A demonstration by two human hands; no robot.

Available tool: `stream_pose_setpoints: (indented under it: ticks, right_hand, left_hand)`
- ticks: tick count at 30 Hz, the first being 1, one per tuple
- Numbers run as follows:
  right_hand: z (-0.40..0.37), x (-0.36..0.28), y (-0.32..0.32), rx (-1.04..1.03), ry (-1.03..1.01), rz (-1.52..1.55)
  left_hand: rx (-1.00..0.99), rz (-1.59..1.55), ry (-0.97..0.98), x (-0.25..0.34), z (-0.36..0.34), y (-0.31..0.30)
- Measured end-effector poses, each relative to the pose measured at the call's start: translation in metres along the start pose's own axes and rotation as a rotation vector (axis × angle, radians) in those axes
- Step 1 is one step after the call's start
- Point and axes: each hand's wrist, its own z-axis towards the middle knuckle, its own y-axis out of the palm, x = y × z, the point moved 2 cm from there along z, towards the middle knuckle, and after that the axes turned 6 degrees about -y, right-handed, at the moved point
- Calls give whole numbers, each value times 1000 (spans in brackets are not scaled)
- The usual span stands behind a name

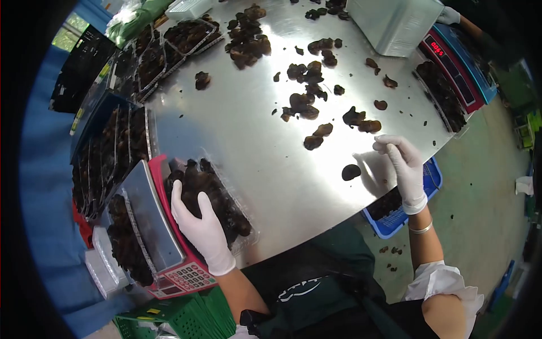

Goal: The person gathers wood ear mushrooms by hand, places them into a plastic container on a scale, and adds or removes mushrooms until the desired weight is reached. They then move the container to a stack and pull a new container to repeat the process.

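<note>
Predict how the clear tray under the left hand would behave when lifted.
The clear tray looks like thin plastic, so it would probably flex under its load. The dark pieces are heaped loosely, so some might slide off if it tilts. Their glossy surfaces suggest slipperiness.

Our shiny metal bench (243,107), scattered with dark pieces (302,101).
We see loose clumps from the far edge toward the middle, a filled clear tray (226,206) near the left end of the near edge, more filled trays (189,39) toward the far left corner, and a white container (395,28) toward the far right.
</note>
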Motion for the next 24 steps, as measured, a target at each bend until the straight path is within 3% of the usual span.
stream_pose_setpoints:
  ticks: [2, 3, 6, 8, 10, 12, 13, 16, 20, 22, 24]
  right_hand:
    - [-4, -2, 7, -55, -154, -240]
    - [-4, -2, 3, -84, -42, -187]
    - [-24, -6, 51, -625, -410, -267]
    - [-41, -5, 73, -814, -499, -457]
    - [-42, 2, 79, -851, -510, -572]
    - [-23, 16, 66, -812, -432, -691]
    - [-6, 25, 56, -629, -538, -703]
    - [43, 11, 37, -320, -606, -693]
    - [101, -9, 65, -409, -530, -613]
    - [134, 11, 93, -266, -846, -640]
    - [156, 27, 102, -355, -885, -737]
  left_hand:
    - [-47, -175, 51, 25, -9, 3]
    - [-118, -257, 54, 36, -17, 9]
    - [-313, -289, 150, 54, -38, 32]
    - [-444, -282, 190, 60, -50, 48]
    - [-512, -269, 204, 66, -59, 59]
    - [-549, -269, 186, 70, -63, 63]
    - [-583, -264, 176, 68, -66, 67]
    - [-569, -235, 236, 59, -76, 81]
    - [-516, -104, 369, 57, -83, 90]
    - [-512, -81, 363, 57, -83, 88]
    - [-513, -74, 373, 59, -83, 87]
